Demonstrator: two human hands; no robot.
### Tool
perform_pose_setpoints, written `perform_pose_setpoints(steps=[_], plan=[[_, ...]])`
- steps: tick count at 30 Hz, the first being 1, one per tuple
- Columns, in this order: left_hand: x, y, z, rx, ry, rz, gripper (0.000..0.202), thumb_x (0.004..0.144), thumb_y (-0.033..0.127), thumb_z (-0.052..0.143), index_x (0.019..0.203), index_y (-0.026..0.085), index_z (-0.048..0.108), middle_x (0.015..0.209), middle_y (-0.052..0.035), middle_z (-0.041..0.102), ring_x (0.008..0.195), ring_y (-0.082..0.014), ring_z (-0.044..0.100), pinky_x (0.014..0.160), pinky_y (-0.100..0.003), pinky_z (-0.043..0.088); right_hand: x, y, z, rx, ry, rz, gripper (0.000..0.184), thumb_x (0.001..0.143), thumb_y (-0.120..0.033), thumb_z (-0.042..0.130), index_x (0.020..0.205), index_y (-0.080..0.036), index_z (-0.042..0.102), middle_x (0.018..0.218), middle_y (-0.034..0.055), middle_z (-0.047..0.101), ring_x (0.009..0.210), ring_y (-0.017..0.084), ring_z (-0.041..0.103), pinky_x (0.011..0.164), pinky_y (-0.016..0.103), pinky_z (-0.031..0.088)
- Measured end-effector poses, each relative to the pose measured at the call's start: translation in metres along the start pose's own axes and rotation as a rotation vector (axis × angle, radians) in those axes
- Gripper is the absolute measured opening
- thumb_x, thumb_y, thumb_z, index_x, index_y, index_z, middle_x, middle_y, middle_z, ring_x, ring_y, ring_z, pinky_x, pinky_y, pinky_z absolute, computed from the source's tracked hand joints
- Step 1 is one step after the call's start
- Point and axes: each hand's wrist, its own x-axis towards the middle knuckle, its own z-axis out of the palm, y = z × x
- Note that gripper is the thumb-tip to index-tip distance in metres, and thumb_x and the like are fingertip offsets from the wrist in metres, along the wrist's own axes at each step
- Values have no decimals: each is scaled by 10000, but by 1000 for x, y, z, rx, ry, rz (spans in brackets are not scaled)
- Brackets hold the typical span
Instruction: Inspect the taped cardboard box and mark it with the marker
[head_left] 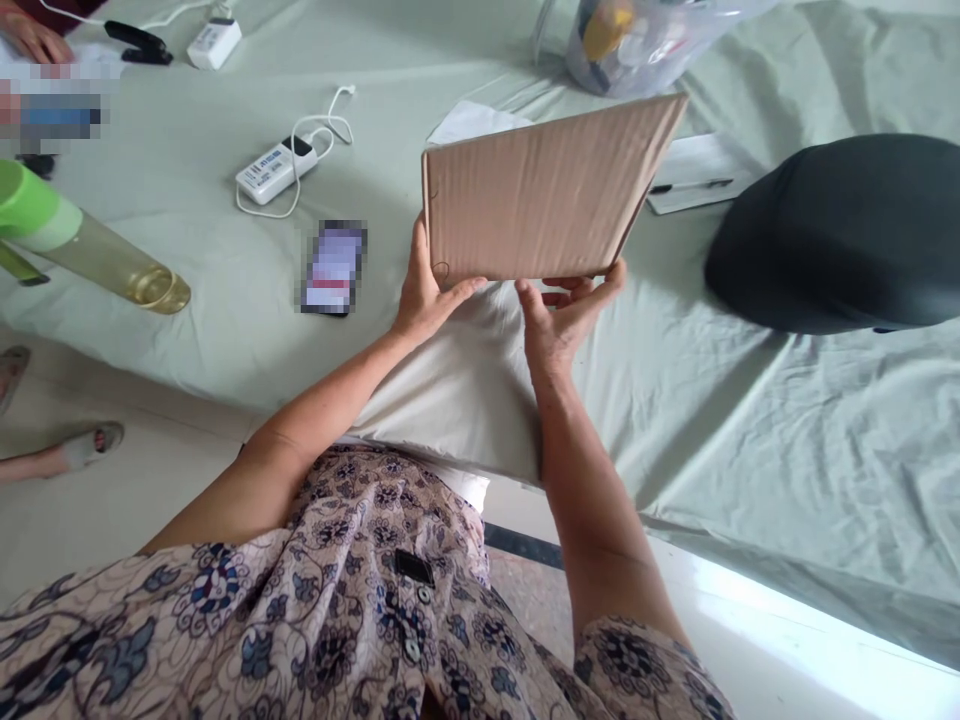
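Observation:
A flat brown cardboard sheet (536, 195) is held up, tilted, above a table covered in pale green cloth (225, 310). My left hand (427, 295) grips its lower left corner, thumb on the front face. My right hand (566, 315) holds the lower edge from beneath, fingers curled under it. Below the cardboard lies a folded white cloth (461, 385) at the table's near edge.
A phone (334, 267) lies left of the cardboard, with a white power bank and cable (277, 168) beyond it. A green-capped bottle (82, 245) lies at far left. A black cushion-like object (840, 230) sits right, papers with a pen (694, 180) behind. Another person's hand (34, 38) and feet show at left.

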Motion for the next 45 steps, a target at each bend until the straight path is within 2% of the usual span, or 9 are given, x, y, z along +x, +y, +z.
perform_pose_setpoints(steps=[4, 7, 12, 16, 19, 24, 30, 38, 45], plan=[[-5, 3, 3, 52, 49, -22, 1306, 788, 629, 837, 1660, 291, -74, 1775, -138, 115, 1660, -337, 103, 1368, -493, 145, -9, -6, 8, -20, 33, 9, 1067, 724, -671, 810, 1510, -301, 190, 1315, 125, 482, 1145, 279, 628, 743, 401, 629], [-5, 6, 2, 52, 66, -54, 1226, 821, 543, 843, 1663, 318, -21, 1776, -122, 134, 1660, -329, 111, 1369, -492, 144, -9, -9, 9, -41, 68, 17, 947, 766, -599, 814, 1473, -293, 264, 1299, 129, 483, 1114, 265, 639, 724, 374, 618], [-2, 8, -1, 59, 68, -72, 1204, 834, 550, 832, 1672, 334, -6, 1772, -112, 167, 1655, -335, 139, 1362, -494, 181, -2, -11, 2, -76, 102, -20, 612, 871, -614, 713, 1314, -289, 442, 1064, 53, 543, 896, 206, 655, 660, 333, 560], [1, 8, -7, 48, 72, -98, 1178, 848, 517, 828, 1675, 339, 8, 1767, -104, 197, 1649, -335, 171, 1354, -495, 203, 6, -8, -10, -74, 109, -21, 436, 949, -649, 588, 1142, -260, 555, 839, -17, 504, 762, 176, 601, 700, 341, 527], [4, 6, -10, 41, 54, -104, 1169, 842, 483, 840, 1675, 352, 30, 1765, -96, 208, 1641, -330, 207, 1347, -504, 220, 14, -4, -21, -137, 129, -38, 432, 979, -666, 521, 928, -244, 595, 759, -24, 479, 737, 180, 561, 762, 382, 528], [5, 1, -9, 41, 25, -87, 1128, 850, 513, 823, 1670, 351, 65, 1754, -99, 241, 1625, -318, 260, 1335, -500, 248, 23, 2, -30, -211, 193, -66, 530, 996, -694, 466, 714, -246, 496, 722, -12, 450, 775, 203, 557, 827, 436, 543], [5, 4, -10, 39, 22, -55, 1086, 820, 669, 786, 1652, 345, 168, 1727, -103, 310, 1614, -323, 289, 1324, -469, 282, 24, -3, -32, -195, 172, -52, 568, 983, -746, 437, 703, -253, 443, 729, -10, 431, 777, 199, 549, 791, 402, 525], [10, 6, -13, 2, 28, -2, 944, 878, 779, 622, 1628, 349, 243, 1658, -95, 420, 1583, -310, 358, 1286, -452, 349, 21, -30, -29, -107, 192, -96, 569, 912, -820, 488, 837, -256, 484, 775, -23, 476, 688, 158, 492, 684, 344, 476], [13, 7, -18, -20, 21, 14, 892, 903, 751, 605, 1624, 341, 276, 1641, -93, 442, 1568, -312, 379, 1268, -455, 372, 21, -17, -31, -64, 152, -60, 558, 986, -769, 389, 835, -244, 501, 757, -19, 468, 693, 171, 532, 723, 374, 498]])
